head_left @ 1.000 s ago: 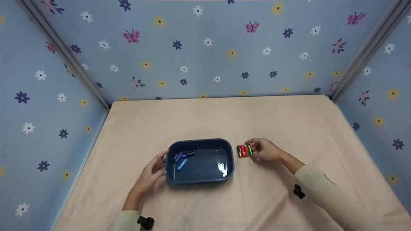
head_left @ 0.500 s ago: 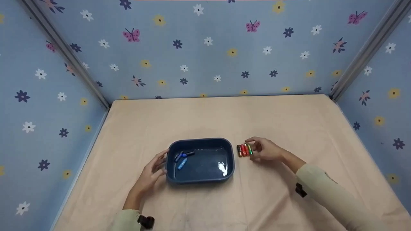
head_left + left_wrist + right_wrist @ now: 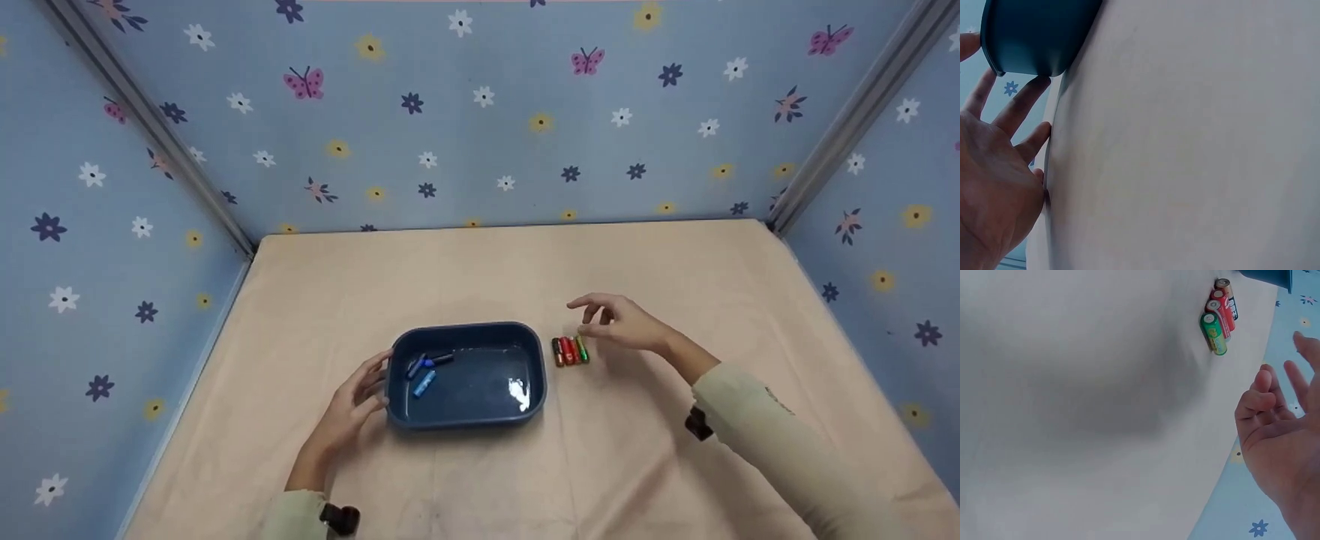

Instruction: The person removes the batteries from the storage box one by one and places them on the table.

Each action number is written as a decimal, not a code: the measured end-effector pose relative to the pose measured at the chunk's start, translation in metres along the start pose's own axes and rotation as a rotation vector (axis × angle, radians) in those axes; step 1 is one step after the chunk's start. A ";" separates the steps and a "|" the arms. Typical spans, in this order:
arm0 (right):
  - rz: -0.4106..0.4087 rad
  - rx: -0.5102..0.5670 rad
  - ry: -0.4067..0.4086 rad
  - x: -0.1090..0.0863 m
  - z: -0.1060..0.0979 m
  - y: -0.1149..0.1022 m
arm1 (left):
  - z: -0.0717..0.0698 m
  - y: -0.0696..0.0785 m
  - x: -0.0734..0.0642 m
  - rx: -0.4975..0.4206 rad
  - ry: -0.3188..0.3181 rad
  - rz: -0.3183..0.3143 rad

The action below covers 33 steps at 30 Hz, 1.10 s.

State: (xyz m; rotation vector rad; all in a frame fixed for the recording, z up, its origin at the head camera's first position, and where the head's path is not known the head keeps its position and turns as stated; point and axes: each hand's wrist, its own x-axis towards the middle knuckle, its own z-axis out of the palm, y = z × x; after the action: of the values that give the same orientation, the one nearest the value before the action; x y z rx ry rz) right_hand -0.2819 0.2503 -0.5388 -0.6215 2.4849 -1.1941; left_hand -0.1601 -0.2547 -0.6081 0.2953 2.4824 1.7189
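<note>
Right, flowered blue walls stand at the back and both sides, and a pale worktop spreads out before me. On it sits the dark blue basin. My left hand, fingers spread, touches its left end; my right hand hangs above the worktop, thumb and forefinger apart, near a tidy row just right of the basin: green battery, two red batteries, dark battery. Inside the basin, toward the left, a light blue battery lies near darker batteries.
</note>
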 end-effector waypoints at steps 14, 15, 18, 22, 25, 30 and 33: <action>-0.063 0.093 -0.009 0.022 0.015 -0.009 | 0.002 0.001 0.000 -0.003 0.006 -0.022; -0.058 0.095 -0.021 0.023 0.015 -0.011 | 0.001 0.002 0.000 -0.003 0.005 -0.023; -0.066 0.098 -0.062 0.028 0.016 -0.016 | 0.001 0.002 0.000 -0.006 0.003 -0.027; -0.097 0.089 -0.092 0.033 0.019 -0.024 | 0.001 0.003 0.001 -0.005 0.007 -0.036; -0.114 0.076 -0.104 0.037 0.022 -0.030 | 0.002 0.003 0.001 0.001 0.007 -0.047; -0.111 0.069 -0.138 0.044 0.029 -0.040 | 0.002 0.004 0.001 0.007 0.013 -0.045; -0.113 0.067 -0.153 0.048 0.032 -0.047 | 0.002 0.004 0.001 0.005 0.016 -0.029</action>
State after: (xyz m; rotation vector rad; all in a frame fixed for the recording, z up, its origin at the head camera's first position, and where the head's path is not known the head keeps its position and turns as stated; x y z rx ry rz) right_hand -0.2967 0.1789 -0.5252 -0.8121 2.3009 -1.2154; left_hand -0.1600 -0.2514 -0.6054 0.2451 2.4894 1.7114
